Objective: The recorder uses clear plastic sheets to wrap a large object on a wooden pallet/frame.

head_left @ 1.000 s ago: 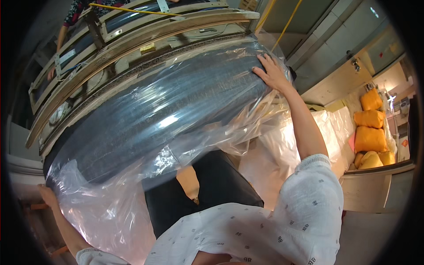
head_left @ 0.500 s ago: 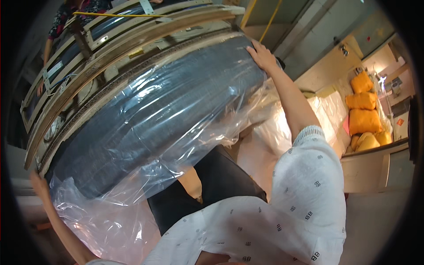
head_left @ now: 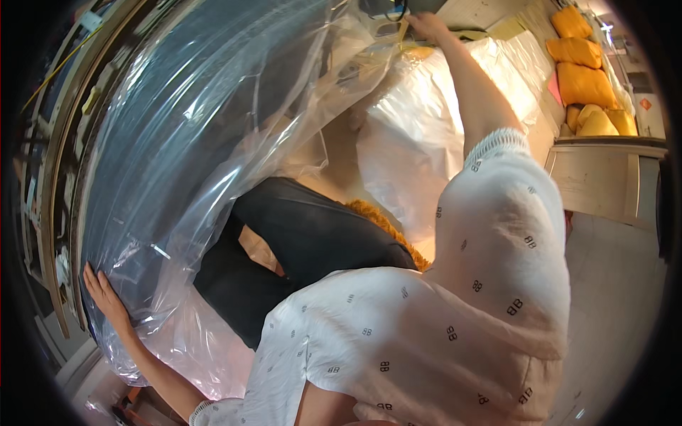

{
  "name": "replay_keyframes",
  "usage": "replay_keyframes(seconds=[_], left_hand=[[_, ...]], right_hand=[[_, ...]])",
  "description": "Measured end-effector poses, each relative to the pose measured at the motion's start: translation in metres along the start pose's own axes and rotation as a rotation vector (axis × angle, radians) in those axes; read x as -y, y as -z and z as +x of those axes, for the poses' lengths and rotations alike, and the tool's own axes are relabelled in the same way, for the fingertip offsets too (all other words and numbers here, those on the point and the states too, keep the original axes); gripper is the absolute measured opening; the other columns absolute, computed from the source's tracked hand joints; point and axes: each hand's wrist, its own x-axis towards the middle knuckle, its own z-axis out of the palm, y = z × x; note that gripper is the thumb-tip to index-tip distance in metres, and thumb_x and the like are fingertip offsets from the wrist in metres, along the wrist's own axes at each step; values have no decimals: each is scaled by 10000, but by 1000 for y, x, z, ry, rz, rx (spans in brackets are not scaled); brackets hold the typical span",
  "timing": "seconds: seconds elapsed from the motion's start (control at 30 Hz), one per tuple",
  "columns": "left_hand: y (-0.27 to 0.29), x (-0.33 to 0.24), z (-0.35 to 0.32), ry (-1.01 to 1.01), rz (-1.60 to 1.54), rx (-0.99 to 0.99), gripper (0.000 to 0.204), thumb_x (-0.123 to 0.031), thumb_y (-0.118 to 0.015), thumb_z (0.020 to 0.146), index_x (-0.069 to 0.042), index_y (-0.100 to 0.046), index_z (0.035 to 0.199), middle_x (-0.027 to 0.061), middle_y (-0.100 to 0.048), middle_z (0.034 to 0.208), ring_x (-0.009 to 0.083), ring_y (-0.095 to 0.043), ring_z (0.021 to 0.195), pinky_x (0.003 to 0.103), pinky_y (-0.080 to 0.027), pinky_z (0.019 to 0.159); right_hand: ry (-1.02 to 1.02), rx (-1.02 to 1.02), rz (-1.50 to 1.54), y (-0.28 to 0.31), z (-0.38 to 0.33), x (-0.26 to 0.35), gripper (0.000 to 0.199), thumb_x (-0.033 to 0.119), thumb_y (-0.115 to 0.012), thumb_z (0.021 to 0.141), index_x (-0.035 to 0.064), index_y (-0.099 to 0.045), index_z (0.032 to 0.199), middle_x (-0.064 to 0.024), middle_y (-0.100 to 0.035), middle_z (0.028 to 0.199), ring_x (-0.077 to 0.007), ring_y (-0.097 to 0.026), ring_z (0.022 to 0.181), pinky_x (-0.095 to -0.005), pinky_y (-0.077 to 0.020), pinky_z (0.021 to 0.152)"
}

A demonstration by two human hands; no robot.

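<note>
Your left hand (head_left: pixel 106 295) lay open and flat against the low end of the big plastic-wrapped roll (head_left: pixel 206 135); your right hand (head_left: pixel 426 25) gripped the wrap at its far end. The roll was up, carried between both arms, not yet set down. Wooden racks (head_left: pixel 53 184) crowded your left; white bags (head_left: pixel 426 121) sat beneath your right.

Left hand (head_left: pixel 105 297): placed at eight o'clock, palm laid flat, fingers spread and pointed up; forearm is extended from the lower edge. Right hand (head_left: pixel 428 26): held at one o'clock, arm stretched nearly straight toward the top; fingers are curled, grip partly hidden. Short patterned sleeves are worn.
</note>
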Motion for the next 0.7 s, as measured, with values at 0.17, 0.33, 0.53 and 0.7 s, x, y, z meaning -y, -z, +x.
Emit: replay_keyframes(seconds=[0.17, 0.33, 0.53, 0.7], left_hand=[[6, 10, -7, 8, 23, 33, 459, -298, -332, 960, -42, -366, 1340, 177, -332, 1378, 301, -281, 1293, 361, -192, 1062], [11, 2, -9, 41, 13, 42, 463, -311, -326, 962, -42, -372, 1336, 155, -347, 1373, 285, -301, 1281, 358, -193, 1064], [10, 0, -6, 29, -4, 22, 465, -317, -332, 961, -29, -392, 1321, 154, -377, 1352, 285, -323, 1268, 359, -209, 1058], [9, 6, -5, 35, 10, 11, 468, -332, -337, 958, -37, -405, 1314, 160, -382, 1346, 296, -330, 1263, 364, -213, 1057]], right_hand=[[-360, 163, 496, -141, -66, -54, 320, 345, -547, 822, 43, -628, 891, -88, -659, 827, -182, -626, 584, -333, -505, 550], [-698, -53, 204, -230, -157, -63, 451, 433, -654, 732, 62, -582, 979, -212, -615, 993, -303, -588, 974, -429, -466, 814], [-748, -50, 64, -213, -200, -87, 252, 245, -562, 788, 67, -547, 966, -178, -622, 965, -316, -595, 954, -439, -471, 792], [-697, -164, 130, -210, -228, -121, 169, 149, -491, 779, 64, -575, 898, -164, -647, 875, -297, -639, 819, -391, -495, 718]])
